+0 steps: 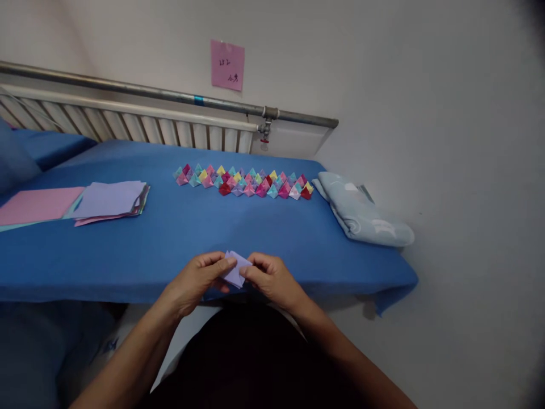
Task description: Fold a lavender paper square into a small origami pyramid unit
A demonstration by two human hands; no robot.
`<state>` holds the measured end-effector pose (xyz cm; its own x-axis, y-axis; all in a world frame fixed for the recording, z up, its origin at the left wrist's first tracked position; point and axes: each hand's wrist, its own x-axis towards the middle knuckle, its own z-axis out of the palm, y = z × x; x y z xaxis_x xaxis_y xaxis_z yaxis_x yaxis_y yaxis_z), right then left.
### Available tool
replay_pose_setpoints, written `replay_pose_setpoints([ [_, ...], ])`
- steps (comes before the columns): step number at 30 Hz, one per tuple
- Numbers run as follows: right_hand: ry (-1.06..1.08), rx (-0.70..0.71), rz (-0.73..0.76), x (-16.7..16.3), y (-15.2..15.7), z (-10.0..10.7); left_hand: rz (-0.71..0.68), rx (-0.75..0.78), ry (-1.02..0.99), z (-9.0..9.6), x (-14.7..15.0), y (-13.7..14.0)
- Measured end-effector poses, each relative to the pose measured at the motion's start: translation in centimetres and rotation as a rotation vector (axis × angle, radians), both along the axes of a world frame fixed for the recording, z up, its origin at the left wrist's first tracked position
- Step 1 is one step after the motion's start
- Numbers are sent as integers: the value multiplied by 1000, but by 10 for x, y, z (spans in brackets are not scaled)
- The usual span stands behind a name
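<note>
A small folded sheet of lavender paper (235, 274) is held between both hands, just above the front edge of the blue-covered table (179, 244). My left hand (198, 278) grips its left side, thumb on top and fingers beneath. On the right side, my right hand (272, 278) pinches the paper between thumb and bent fingers. Beyond the hands lie rows of folded paper pieces (249, 180) in pink, teal, yellow, red and purple, set close together. To the left rests a stack of square paper sheets (111, 199) with lavender on top.
Pink paper sheets (40, 205) lie at the far left. A folded light-blue cloth (361, 210) sits at the table's right end, against the wall. Behind the table run a radiator (149, 128) and a metal pipe (140, 90). A pink note (227, 65) hangs on the wall.
</note>
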<state>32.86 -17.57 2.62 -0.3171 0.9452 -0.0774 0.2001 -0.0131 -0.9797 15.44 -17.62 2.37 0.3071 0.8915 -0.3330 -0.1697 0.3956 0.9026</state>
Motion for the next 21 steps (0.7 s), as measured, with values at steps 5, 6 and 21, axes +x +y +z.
replay_pose_setpoints([
  [5, 57, -33, -51, -1, -3, 0, 121, 1, -69, -4, 1, 0],
  [6, 64, -50, -58, -2, -4, -1, 162, 13, -88, -4, 2, 0],
  [21, 85, -84, -98, -4, -12, -1, 318, 17, -215, -3, 13, -6],
])
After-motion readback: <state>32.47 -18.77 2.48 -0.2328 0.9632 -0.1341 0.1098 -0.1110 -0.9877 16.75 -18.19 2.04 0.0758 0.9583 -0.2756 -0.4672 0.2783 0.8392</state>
